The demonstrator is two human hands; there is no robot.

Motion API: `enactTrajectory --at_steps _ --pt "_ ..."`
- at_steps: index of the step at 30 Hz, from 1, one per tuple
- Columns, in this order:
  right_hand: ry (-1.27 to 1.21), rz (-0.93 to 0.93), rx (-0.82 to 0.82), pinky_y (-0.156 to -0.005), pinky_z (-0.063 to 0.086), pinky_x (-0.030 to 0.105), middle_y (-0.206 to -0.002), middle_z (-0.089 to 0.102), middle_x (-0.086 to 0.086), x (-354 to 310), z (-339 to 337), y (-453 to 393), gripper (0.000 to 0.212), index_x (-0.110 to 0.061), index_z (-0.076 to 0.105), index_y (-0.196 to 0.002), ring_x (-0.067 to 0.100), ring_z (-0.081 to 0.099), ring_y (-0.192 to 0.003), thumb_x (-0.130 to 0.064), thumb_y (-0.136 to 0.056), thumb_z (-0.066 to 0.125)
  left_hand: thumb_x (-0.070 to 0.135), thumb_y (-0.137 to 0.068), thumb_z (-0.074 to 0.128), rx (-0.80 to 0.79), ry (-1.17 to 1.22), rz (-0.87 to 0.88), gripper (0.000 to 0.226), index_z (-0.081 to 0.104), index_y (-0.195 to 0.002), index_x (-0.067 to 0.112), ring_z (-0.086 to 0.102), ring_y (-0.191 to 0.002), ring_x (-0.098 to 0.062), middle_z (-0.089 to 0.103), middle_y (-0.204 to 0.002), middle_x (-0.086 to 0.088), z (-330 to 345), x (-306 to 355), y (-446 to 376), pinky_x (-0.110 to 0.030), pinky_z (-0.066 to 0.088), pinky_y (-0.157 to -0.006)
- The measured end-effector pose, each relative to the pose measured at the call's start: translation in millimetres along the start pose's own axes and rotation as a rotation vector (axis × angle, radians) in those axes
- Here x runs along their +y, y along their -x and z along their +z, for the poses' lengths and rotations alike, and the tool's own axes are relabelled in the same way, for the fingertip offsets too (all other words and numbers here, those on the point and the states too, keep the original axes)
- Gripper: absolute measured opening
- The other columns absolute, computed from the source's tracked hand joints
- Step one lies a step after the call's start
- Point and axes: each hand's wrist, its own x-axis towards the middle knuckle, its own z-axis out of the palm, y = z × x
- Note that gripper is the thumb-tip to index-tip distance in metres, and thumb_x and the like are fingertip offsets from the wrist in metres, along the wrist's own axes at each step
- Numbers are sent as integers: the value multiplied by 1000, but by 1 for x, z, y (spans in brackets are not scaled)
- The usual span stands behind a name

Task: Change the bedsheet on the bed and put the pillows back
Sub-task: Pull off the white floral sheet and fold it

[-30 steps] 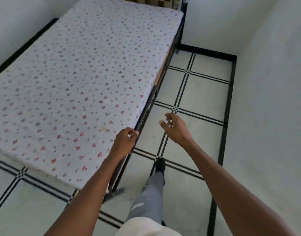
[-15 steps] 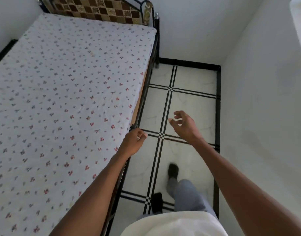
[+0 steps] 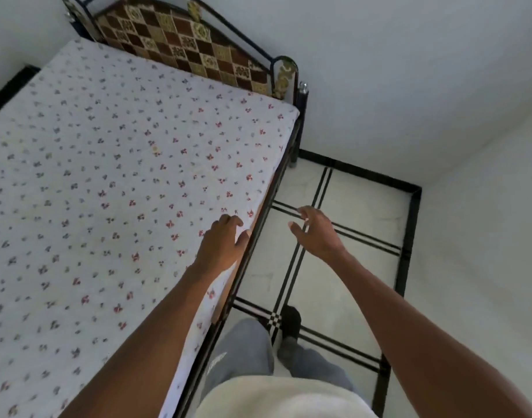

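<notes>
Two bare hands reached beside the bed [image 3: 284, 176]. The left hand [image 3: 221, 245] curled over the floral mattress [image 3: 108, 191] edge; the right hand [image 3: 317, 233] hung open, empty.

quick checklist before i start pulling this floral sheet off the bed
1. Left hand at the sheet's near edge: ok, fingers curled over the floral sheet.
2. Firm grip on the sheet: cannot tell.
3. Right hand free: ok, open over the floor.
4. Bed top clear of pillows: ok, none in view.
5. Sheet corner at the headboard: lies flat; whether tucked, cannot tell.
6. Standing room beside the bed frame: ok.
</notes>
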Motion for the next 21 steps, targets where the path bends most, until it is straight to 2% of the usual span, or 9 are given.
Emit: enactTrajectory --at_steps 4,8,10,15,18,20,21 --pt "-6 -37 -48 -103 51 41 -140 56 11 -28 -15 -95 51 -13 52 -143 27 58 -125 -37 -99 63 45 -104 51 11 -48 -3 40 58 -128 13 63 -108 -25 60 -127 -8 -17 0 -92 -43 55 -93" --pt "20 -34 -95 -93 51 34 -136 56 9 -45 -15 -206 53 -14 51 -143 23 61 -116 -40 -99 63 47 -104 49 33 -61 -19 40 58 -127 16 63 -111 -23 60 -128 -5 -22 -15 -193 -37 55 -93" --pt "12 15 -116 -89 48 29 -136 56 9 -46 -14 -261 54 -13 50 -145 21 62 -112 -39 -100 62 46 -104 49 6 -51 -28 39 58 -128 16 61 -113 -22 60 -129 -5 -21 -26 -247 -36 53 -94" --pt "-46 151 -158 -88 41 24 -139 58 12 -38 -1 -388 53 -11 52 -144 23 60 -120 -37 -100 63 44 -104 50 -97 -49 -83 41 55 -133 16 59 -119 -22 56 -136 -6 -8 -59 -361 -35 53 -97" --pt "-101 249 -159 -91 45 28 -140 57 13 -28 12 -457 55 -11 49 -146 24 59 -120 -39 -100 63 43 -104 52 -153 -57 -120 44 50 -138 16 56 -124 -23 52 -140 -7 7 -80 -414 -37 52 -100" --pt "-107 291 -127 -101 49 36 -149 48 15 -17 21 -495 61 -11 42 -151 30 57 -128 -38 -101 61 44 -103 53 -178 -74 -133 51 45 -145 16 51 -131 -25 47 -147 -8 22 -92 -445 -38 50 -104" --pt "-114 315 -88 -101 51 40 -152 42 15 -9 23 -511 63 -10 38 -153 33 57 -128 -38 -101 60 46 -102 54 -186 -90 -133 56 42 -148 17 47 -136 -26 43 -152 -8 30 -97 -460 -40 48 -106"
